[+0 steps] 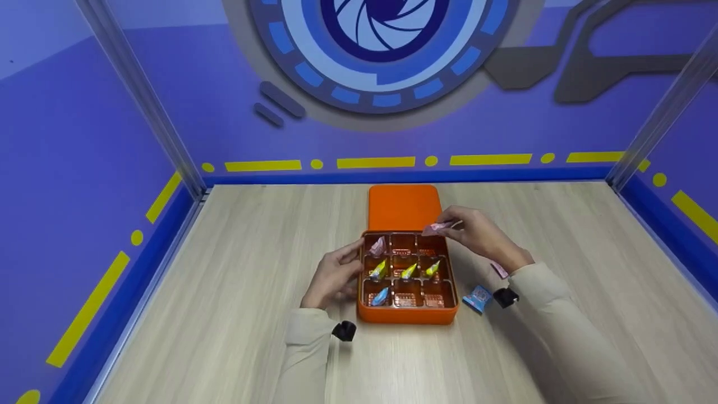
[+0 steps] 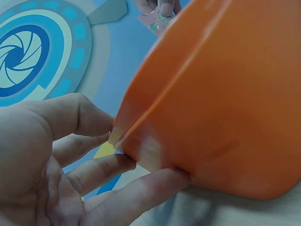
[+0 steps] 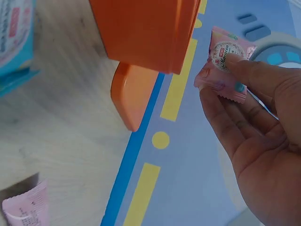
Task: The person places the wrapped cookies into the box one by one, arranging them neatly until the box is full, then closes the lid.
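Beside the orange box (image 1: pixel 406 316), my left hand (image 1: pixel 334 276) rests its fingertips against the left wall and rim; its fingers (image 2: pixel 101 172) are slightly bent. Between thumb and fingers, my right hand (image 1: pixel 483 234) pinches a pink wrapped candy (image 3: pixel 225 63), above the box's back right compartment. A clear divider splits the box into a three-by-three grid. One pink candy (image 1: pixel 378 246) sits in the back left compartment. Yellow candies (image 1: pixel 409 272) occupy the three middle-row compartments, one each. A blue candy (image 1: pixel 381 296) is in the front left compartment.
The orange lid (image 1: pixel 404 206) lies flat behind the box. On the table to the right are a blue wrapped candy (image 1: pixel 477 299) and another pink candy (image 1: pixel 499 270), partly hidden by the right forearm. Patterned blue-purple walls (image 1: pixel 196 101) enclose the wooden table.
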`<state>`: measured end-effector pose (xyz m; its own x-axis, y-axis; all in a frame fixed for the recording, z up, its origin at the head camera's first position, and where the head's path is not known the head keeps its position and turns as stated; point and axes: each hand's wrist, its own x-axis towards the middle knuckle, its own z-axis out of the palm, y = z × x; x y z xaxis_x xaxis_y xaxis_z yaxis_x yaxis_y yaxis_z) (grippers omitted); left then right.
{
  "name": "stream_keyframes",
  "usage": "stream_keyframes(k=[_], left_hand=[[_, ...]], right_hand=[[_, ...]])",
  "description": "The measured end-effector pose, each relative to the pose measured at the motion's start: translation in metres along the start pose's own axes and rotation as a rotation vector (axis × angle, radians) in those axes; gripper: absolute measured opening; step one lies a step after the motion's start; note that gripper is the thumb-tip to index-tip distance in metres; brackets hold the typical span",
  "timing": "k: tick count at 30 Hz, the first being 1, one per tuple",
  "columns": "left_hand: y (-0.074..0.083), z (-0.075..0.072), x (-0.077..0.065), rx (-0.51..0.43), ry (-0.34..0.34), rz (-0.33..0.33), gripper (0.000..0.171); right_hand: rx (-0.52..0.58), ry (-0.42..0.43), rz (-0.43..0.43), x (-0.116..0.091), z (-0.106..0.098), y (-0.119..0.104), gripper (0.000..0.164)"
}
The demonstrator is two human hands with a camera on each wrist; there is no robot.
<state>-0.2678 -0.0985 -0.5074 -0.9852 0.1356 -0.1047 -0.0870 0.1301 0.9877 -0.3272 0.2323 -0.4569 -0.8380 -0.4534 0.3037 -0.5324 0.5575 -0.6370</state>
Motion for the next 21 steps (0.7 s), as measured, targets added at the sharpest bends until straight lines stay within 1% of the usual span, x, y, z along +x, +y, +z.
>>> stream_keyframes(k=[5, 10, 15, 21], left_hand=[[0.000, 0.000, 0.000, 0.006, 0.002, 0.007, 0.060], [0.000, 0.000, 0.000, 0.005, 0.000, 0.006, 0.059], [0.001, 0.000, -0.001, 0.007, -0.010, 0.009, 0.058], [0.002, -0.001, -0.001, 0.016, -0.013, 0.011, 0.057]], right_hand=[[0.016, -0.055, -0.012, 0.006, 0.005, -0.005, 0.014], [0.010, -0.083, -0.053, 0.012, 0.009, -0.009, 0.015], [-0.009, -0.115, -0.094, 0.017, 0.014, -0.014, 0.016], [-0.061, -0.148, -0.135, 0.024, 0.020, -0.020, 0.015]])
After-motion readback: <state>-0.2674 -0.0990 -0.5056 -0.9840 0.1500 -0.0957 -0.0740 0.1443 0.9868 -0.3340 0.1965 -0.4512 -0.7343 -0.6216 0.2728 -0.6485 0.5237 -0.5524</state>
